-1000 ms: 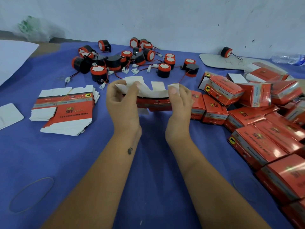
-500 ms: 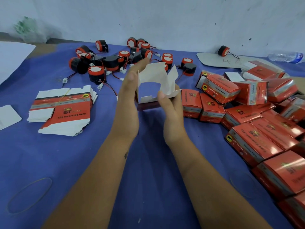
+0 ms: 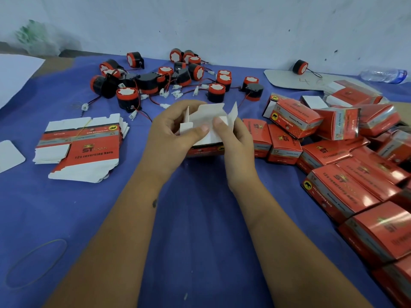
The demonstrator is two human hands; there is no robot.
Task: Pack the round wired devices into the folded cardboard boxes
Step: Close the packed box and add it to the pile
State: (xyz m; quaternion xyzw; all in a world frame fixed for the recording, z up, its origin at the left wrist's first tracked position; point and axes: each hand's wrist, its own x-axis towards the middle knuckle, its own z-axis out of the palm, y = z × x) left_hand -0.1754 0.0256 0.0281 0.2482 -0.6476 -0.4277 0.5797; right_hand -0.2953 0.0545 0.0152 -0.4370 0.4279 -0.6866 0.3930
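Cloth (image 3: 200,230), blue, covers the table; the half-folded box (image 3: 205,138) held at its middle serves as landmark for the rest. Far left of that box a white card (image 3: 10,155) lies flat at the frame's edge, and nearer the viewer on that side a thin rubber band (image 3: 35,263) loops on the cloth; between the card and the box sits a stack of flat unfolded cartons (image 3: 82,150), red and white, with a yellow band across its top. Just left of the box the left hand (image 3: 171,136) grips it, fingers curled round its far side and thumb pressed on a white flap; the box stands with its white flaps open and upward, its red printed side facing the viewer, its base on or close to the cloth, which I cannot tell; just right of it the right hand (image 3: 235,141) pinches another flap, thumb on top and fingers curled behind. Beyond the box, toward the wall, the round wired devices (image 3: 178,81) lie scattered, black and red with white connectors on thin wires; one lone device (image 3: 300,67) rests farther right on a pale board (image 3: 287,80). Right of the box a heap of closed red boxes (image 3: 333,156) spreads to the frame's edge, the nearest almost touching the right hand; behind the heap, by the wall, a plastic bottle (image 3: 382,75) lies on its side.
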